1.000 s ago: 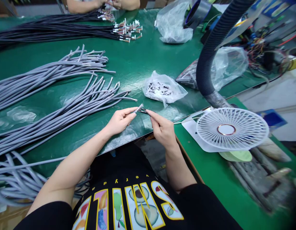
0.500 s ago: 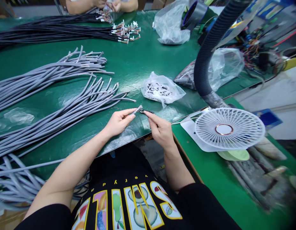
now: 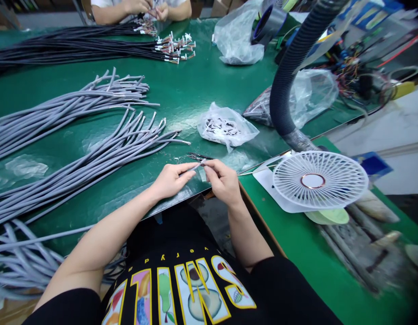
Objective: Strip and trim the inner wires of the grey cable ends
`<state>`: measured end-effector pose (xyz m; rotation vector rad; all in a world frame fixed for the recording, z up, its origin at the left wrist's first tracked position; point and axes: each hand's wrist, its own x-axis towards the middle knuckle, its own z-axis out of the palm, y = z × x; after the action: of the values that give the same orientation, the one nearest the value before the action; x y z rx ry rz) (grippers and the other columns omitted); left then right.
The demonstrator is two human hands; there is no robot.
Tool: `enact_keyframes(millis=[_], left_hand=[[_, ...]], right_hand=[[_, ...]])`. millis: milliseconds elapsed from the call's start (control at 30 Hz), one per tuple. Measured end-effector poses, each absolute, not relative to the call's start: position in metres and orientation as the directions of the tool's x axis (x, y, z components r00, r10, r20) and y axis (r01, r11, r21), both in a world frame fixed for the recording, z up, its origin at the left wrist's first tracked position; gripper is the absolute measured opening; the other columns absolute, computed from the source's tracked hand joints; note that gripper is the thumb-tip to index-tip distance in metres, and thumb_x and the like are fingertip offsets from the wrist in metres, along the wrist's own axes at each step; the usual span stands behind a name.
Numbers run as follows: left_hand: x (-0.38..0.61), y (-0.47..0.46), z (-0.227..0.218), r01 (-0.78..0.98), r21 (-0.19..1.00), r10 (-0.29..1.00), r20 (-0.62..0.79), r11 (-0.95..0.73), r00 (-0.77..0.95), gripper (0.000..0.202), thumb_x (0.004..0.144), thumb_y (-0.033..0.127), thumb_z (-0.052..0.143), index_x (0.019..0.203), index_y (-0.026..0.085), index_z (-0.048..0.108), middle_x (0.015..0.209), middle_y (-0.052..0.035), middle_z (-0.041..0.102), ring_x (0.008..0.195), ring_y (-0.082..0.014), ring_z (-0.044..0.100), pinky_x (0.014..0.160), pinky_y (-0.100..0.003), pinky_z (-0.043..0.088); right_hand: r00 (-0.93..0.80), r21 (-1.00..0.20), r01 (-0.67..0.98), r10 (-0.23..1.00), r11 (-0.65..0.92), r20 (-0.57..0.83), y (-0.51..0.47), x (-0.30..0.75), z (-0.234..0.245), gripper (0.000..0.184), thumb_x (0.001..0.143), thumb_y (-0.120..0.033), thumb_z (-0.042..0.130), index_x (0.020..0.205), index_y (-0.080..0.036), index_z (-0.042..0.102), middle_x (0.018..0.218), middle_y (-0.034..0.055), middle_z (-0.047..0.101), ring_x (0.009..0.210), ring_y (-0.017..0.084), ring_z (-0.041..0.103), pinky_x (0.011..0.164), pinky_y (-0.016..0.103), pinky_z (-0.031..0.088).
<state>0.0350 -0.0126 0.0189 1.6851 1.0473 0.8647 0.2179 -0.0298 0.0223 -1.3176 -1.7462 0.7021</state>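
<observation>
In the head view, my left hand [image 3: 171,179] pinches a grey cable [image 3: 195,167] close to its stripped end. My right hand [image 3: 224,180] meets it from the right, thumb and forefinger closed on the pale tip of that cable. The fingers cover most of the tip. Just beyond my fingertips lies a slim dark two-pronged tool [image 3: 194,156], probably tweezers, with its prongs toward the left. A clear plastic bag of small black-and-white parts [image 3: 224,126] sits behind it on the green table [image 3: 182,90].
Bundles of grey cables [image 3: 94,153] spread along the left. Black cables with white connectors [image 3: 127,48] lie farther back, near another person's hands [image 3: 158,10]. On the right stand a ribbed black hose [image 3: 282,90] and a white fan [image 3: 319,180]. Another plastic bag [image 3: 241,36] is at the back.
My right hand has let go of the dark two-pronged tool, which now lies on the table, and has closed on the cable's end. Both hands sit slightly lower in view.
</observation>
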Motion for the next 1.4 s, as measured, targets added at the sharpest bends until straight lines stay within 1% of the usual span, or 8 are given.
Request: enact_keyframes(millis=[133, 200, 300, 500, 800, 1000, 1167, 1400], left_hand=[[0.035, -0.01, 0.015, 0.301, 0.944, 0.936, 0.025, -0.137, 0.35, 0.039, 0.086, 0.033, 0.054, 0.117, 0.015, 0.069, 0.081, -0.0049, 0.074, 0.067, -0.0167, 0.062, 0.067, -0.026, 0.047], [0.033, -0.006, 0.014, 0.279, 0.958, 0.95, -0.024, -0.067, 0.311, 0.043, 0.086, 0.033, 0.055, 0.122, 0.012, 0.066, 0.058, 0.0004, 0.062, 0.05, -0.0111, 0.049, 0.054, -0.022, 0.039], [0.03, -0.003, 0.015, 0.189, 0.982, 0.954, -0.042, -0.016, 0.298, 0.044, 0.086, 0.033, 0.056, 0.122, 0.011, 0.065, 0.048, 0.0049, 0.048, 0.045, -0.0079, 0.038, 0.049, -0.021, 0.032], [0.028, -0.004, 0.02, 0.136, 0.99, 0.959, -0.06, 0.023, 0.278, 0.042, 0.083, 0.035, 0.059, 0.116, 0.011, 0.068, 0.049, 0.0045, 0.048, 0.045, -0.0076, 0.039, 0.048, -0.02, 0.031], [0.03, -0.006, 0.02, 0.201, 0.979, 0.968, -0.035, -0.015, 0.247, 0.039, 0.084, 0.033, 0.057, 0.113, 0.011, 0.07, 0.049, 0.005, 0.047, 0.046, -0.0074, 0.039, 0.049, -0.021, 0.032], [0.031, -0.008, 0.015, 0.386, 0.908, 0.969, 0.072, -0.162, 0.236, 0.034, 0.085, 0.033, 0.055, 0.109, 0.015, 0.072, 0.054, 0.0018, 0.06, 0.05, -0.0106, 0.049, 0.054, -0.022, 0.037], [0.033, -0.012, 0.014, 0.507, 0.809, 0.937, 0.144, -0.297, 0.319, 0.03, 0.087, 0.031, 0.053, 0.106, 0.018, 0.072, 0.089, -0.0053, 0.076, 0.073, -0.0167, 0.066, 0.068, -0.025, 0.045], [0.033, -0.014, 0.018, 0.587, 0.736, 0.924, 0.139, -0.337, 0.356, 0.028, 0.091, 0.03, 0.048, 0.099, 0.016, 0.07, 0.085, -0.006, 0.075, 0.07, -0.0164, 0.066, 0.067, -0.025, 0.043]], right_hand=[[-0.289, -0.791, 0.477, 0.918, 0.383, 0.271, -0.043, 0.211, 0.041, 0.021, 0.091, -0.03, 0.05, 0.087, -0.021, 0.068, 0.069, 0.0007, 0.066, 0.058, 0.012, 0.059, 0.06, 0.025, 0.051], [-0.403, -0.779, 0.437, 0.873, 0.449, 0.276, -0.049, 0.211, 0.05, 0.021, 0.092, -0.029, 0.049, 0.091, -0.023, 0.069, 0.074, 0.0014, 0.069, 0.062, 0.013, 0.062, 0.063, 0.025, 0.052], [-0.321, -0.763, 0.482, 0.897, 0.431, 0.304, -0.047, 0.214, 0.049, 0.027, 0.093, -0.027, 0.046, 0.107, -0.023, 0.069, 0.09, 0.0041, 0.073, 0.077, 0.016, 0.068, 0.074, 0.028, 0.055], [-0.195, -0.739, 0.585, 0.943, 0.334, 0.271, -0.035, 0.222, 0.023, 0.034, 0.094, -0.025, 0.044, 0.119, -0.024, 0.067, 0.1, 0.0051, 0.074, 0.1, 0.021, 0.069, 0.089, 0.037, 0.056], [-0.188, -0.75, 0.567, 0.94, 0.341, 0.284, -0.033, 0.221, 0.019, 0.033, 0.093, -0.023, 0.045, 0.116, -0.019, 0.069, 0.103, 0.0068, 0.074, 0.103, 0.022, 0.069, 0.092, 0.037, 0.055], [-0.176, -0.761, 0.56, 0.945, 0.327, 0.276, -0.031, 0.219, 0.016, 0.03, 0.092, -0.025, 0.046, 0.11, -0.019, 0.069, 0.089, 0.0051, 0.073, 0.084, 0.018, 0.069, 0.078, 0.03, 0.054], [-0.171, -0.747, 0.592, 0.953, 0.304, 0.252, -0.026, 0.215, 0.019, 0.022, 0.092, -0.025, 0.047, 0.091, -0.018, 0.068, 0.077, 0.0036, 0.069, 0.065, 0.014, 0.062, 0.065, 0.025, 0.047], [-0.152, -0.726, 0.616, 0.951, 0.304, 0.269, -0.02, 0.213, 0.017, 0.02, 0.09, -0.025, 0.051, 0.076, -0.018, 0.063, 0.064, -0.0002, 0.06, 0.057, 0.011, 0.053, 0.058, 0.022, 0.039]])
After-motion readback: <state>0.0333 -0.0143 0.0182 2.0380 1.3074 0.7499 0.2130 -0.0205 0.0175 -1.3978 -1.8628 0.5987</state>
